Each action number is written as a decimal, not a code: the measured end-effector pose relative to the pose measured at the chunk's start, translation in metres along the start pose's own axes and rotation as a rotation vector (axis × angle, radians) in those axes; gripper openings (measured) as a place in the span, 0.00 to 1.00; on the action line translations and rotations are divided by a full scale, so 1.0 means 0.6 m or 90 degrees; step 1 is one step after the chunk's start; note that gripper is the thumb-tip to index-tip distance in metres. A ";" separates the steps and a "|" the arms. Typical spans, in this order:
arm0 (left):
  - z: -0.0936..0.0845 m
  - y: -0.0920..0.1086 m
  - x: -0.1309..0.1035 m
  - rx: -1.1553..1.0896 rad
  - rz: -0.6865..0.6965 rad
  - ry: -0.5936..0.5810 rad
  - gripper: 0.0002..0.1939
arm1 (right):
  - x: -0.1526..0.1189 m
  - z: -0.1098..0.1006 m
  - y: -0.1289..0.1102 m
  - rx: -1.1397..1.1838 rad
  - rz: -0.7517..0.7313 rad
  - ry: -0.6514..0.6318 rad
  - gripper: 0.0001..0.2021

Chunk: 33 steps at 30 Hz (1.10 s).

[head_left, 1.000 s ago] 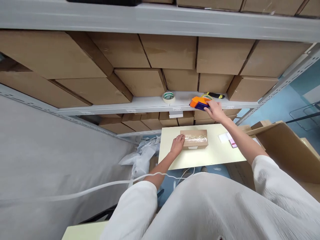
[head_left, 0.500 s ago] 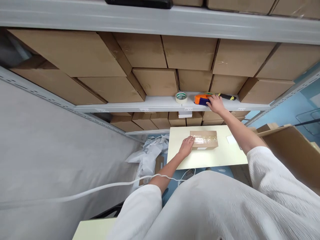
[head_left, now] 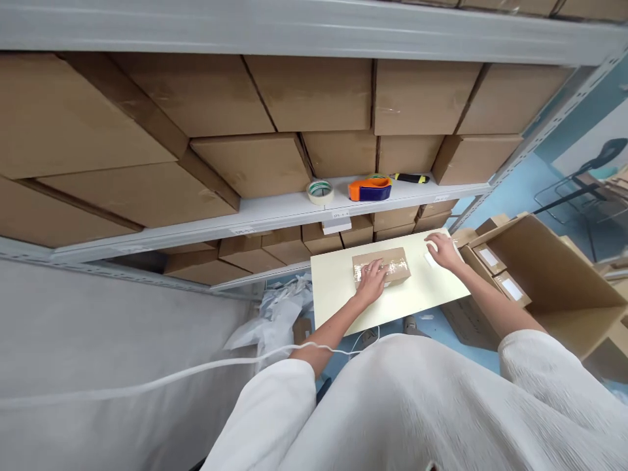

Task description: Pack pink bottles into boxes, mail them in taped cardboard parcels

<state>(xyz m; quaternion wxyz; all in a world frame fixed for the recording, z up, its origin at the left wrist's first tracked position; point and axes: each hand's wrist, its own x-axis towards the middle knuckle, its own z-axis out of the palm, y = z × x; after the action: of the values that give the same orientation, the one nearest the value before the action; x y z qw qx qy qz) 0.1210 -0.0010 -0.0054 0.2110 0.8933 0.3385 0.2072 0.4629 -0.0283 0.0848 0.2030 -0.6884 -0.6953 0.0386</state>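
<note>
A small cardboard box (head_left: pixel 398 256) with shiny clear tape along its top lies on the pale yellow table (head_left: pixel 333 297). My left hand (head_left: pixel 371 281) rests on the box's top, fingers apart and loosely bent. Over the table's right part is my right hand (head_left: pixel 444 252), empty, its fingers bent and the thumb apart. Just beside it lies a white slip (head_left: pixel 430 260), partly hidden by the hand. On the shelf behind sits an orange and dark blue tape dispenser (head_left: pixel 370 190), with no hand on it.
A roll of tape (head_left: pixel 320 192) and a black and yellow cutter (head_left: pixel 411 178) lie on the grey shelf (head_left: pixel 275 212), beside stacked cartons (head_left: pixel 255 163). To the right stands a large open carton (head_left: pixel 564 275) with small labelled boxes inside. A white cable (head_left: pixel 196 368) crosses my left arm.
My right hand has let go of the tape dispenser on the shelf and come down over the table. My left hand has slid from the box's left end further onto its top. The view has turned right.
</note>
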 end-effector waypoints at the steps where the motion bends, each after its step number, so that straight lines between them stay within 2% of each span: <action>1: 0.006 0.014 0.012 -0.010 0.021 -0.015 0.30 | -0.026 0.007 0.020 -0.004 0.029 -0.035 0.18; 4: 0.026 0.061 0.047 -0.038 0.080 -0.060 0.32 | -0.083 0.026 0.069 -0.027 0.121 -0.129 0.19; 7: 0.055 0.111 0.080 -0.073 0.121 -0.114 0.32 | -0.115 0.041 0.108 -0.048 0.171 -0.207 0.20; 11: 0.111 0.167 0.120 -0.113 0.129 -0.168 0.31 | -0.128 0.057 0.155 -0.065 0.186 -0.298 0.21; 15: 0.179 0.201 0.160 -0.111 0.083 -0.186 0.28 | -0.113 0.071 0.210 -0.066 0.157 -0.374 0.21; 19: 0.245 0.214 0.198 -0.102 -0.026 -0.182 0.26 | -0.072 0.094 0.266 -0.063 0.102 -0.428 0.22; 23: 0.293 0.214 0.220 -0.108 -0.149 -0.165 0.25 | -0.020 0.135 0.299 -0.075 0.047 -0.459 0.24; 27: 0.321 0.210 0.227 -0.118 -0.229 -0.163 0.26 | 0.015 0.180 0.306 -0.090 -0.037 -0.490 0.28; 33: 0.346 0.196 0.226 -0.144 -0.293 -0.154 0.25 | 0.027 0.228 0.312 -0.107 -0.095 -0.469 0.33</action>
<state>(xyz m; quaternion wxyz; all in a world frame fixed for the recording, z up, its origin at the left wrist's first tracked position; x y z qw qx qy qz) 0.3815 -0.0364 -0.0849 0.3900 0.7817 0.4797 0.0822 0.5940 0.0276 -0.0988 -0.1153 -0.5900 -0.7707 0.2113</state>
